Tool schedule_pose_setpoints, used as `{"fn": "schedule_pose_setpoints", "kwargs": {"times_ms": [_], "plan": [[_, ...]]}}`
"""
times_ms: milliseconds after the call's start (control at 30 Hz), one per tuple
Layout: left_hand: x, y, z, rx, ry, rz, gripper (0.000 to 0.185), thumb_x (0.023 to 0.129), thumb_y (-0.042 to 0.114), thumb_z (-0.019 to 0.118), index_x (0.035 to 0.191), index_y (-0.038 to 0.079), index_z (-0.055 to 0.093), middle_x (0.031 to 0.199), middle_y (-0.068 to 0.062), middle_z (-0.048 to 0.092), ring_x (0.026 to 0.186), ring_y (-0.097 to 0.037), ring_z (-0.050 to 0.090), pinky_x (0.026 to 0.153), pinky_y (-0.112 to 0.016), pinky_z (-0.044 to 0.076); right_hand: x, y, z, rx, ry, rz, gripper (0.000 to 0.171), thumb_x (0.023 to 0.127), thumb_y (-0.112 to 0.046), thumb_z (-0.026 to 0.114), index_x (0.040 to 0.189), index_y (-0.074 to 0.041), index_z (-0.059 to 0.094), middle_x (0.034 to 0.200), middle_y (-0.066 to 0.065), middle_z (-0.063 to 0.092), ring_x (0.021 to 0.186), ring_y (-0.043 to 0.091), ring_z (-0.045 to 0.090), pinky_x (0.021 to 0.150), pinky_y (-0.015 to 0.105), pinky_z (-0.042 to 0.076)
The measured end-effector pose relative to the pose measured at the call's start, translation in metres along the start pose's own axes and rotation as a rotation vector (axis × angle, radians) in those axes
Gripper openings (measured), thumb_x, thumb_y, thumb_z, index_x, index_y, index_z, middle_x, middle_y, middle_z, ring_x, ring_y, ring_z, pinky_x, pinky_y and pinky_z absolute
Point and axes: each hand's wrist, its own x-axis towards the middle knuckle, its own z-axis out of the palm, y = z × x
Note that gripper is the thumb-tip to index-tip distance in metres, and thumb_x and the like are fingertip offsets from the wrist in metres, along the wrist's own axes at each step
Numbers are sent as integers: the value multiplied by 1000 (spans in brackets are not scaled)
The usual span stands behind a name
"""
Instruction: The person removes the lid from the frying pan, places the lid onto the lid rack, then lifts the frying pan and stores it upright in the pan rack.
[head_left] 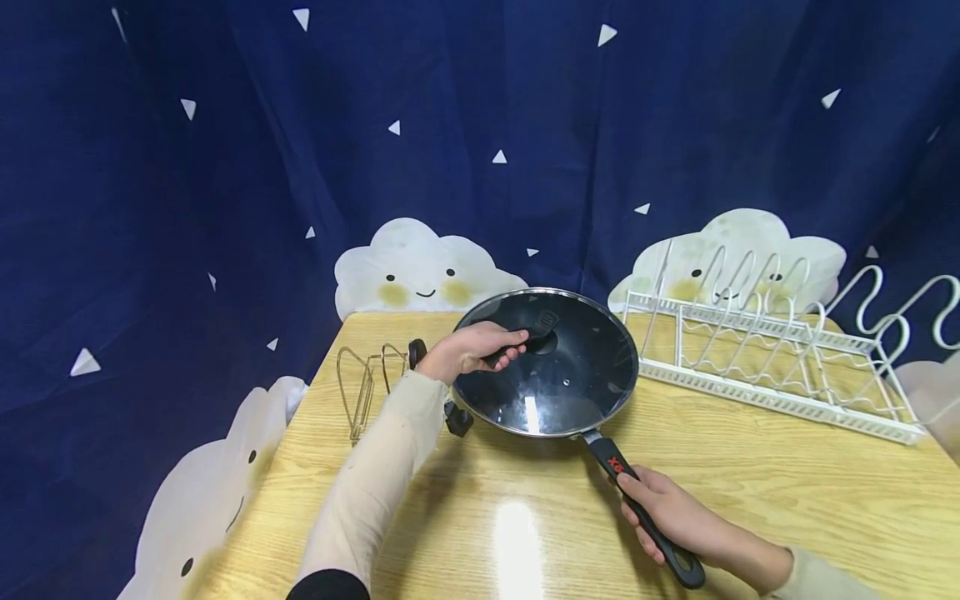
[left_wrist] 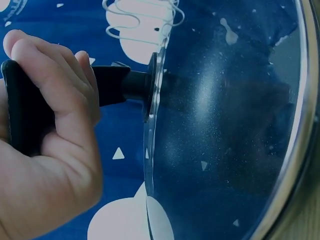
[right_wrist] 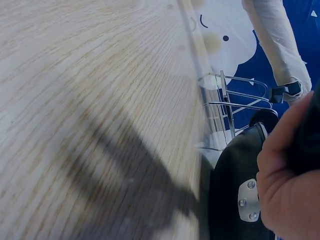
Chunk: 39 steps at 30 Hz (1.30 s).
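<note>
A dark pan, perhaps a wok, with a glass lid (head_left: 562,383) over it is at the middle of the table. My left hand (head_left: 480,343) is above the lid with its fingers curled round the black lid knob (left_wrist: 112,85). The lid's metal rim appears to meet the pan's rim. Low on the right in the head view, my right hand (head_left: 671,508) grips the long black pan handle (head_left: 611,457), thumb on top. The pan's dark outer side (right_wrist: 227,185) and riveted metal bracket (right_wrist: 248,201) show in the right wrist view. Whether its base touches the table cannot be seen.
A small wire rack (head_left: 365,393) stands on the left, partly behind my left arm. To the right is a long white dish rack (head_left: 750,398) with wavy dividers. The wooden table (head_left: 750,467) ends at a dark blue curtain (head_left: 480,192) with cloud prints.
</note>
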Motion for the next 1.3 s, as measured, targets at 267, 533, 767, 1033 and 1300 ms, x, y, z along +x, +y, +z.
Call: {"fn": "schedule_pose_setpoints", "kwargs": {"times_ms": [267,533,767,1033,1300], "plan": [[0,-4,-1,10,3,71,29,98,20,54,98,-9,53,60,3,47,47,-3,42,46,-15,37,1,0,-1,64,-42,-3,45,104,-35,33,115,8,27,75,1,50,48,7,50,43,23,45],[-9,4,-3,26,4,178,30,100,18,49,97,-12,51,60,2,46,46,-5,42,45,-17,37,3,-1,4,51,13,32,49,103,-39,35,118,8,30,74,0,49,48,7,49,42,22,44],[-23,18,-4,-27,46,260,26,100,17,47,93,-8,50,60,2,46,45,-5,42,44,-16,38,0,-3,2,38,-13,5,46,104,-36,33,116,9,28,77,1,50,50,8,51,45,23,45],[-41,24,-10,-9,105,301,28,101,18,45,91,-8,49,59,2,46,46,-6,42,45,-18,38,-1,-2,-1,13,-22,-4,44,104,-32,35,118,9,30,78,3,52,50,10,53,45,24,47],[-55,28,-8,6,175,376,28,100,19,48,91,-7,50,58,1,47,44,-7,44,45,-19,40,0,-9,-9,-90,-30,3,40,104,-29,38,115,10,35,83,12,59,58,18,62,52,29,52]]}}
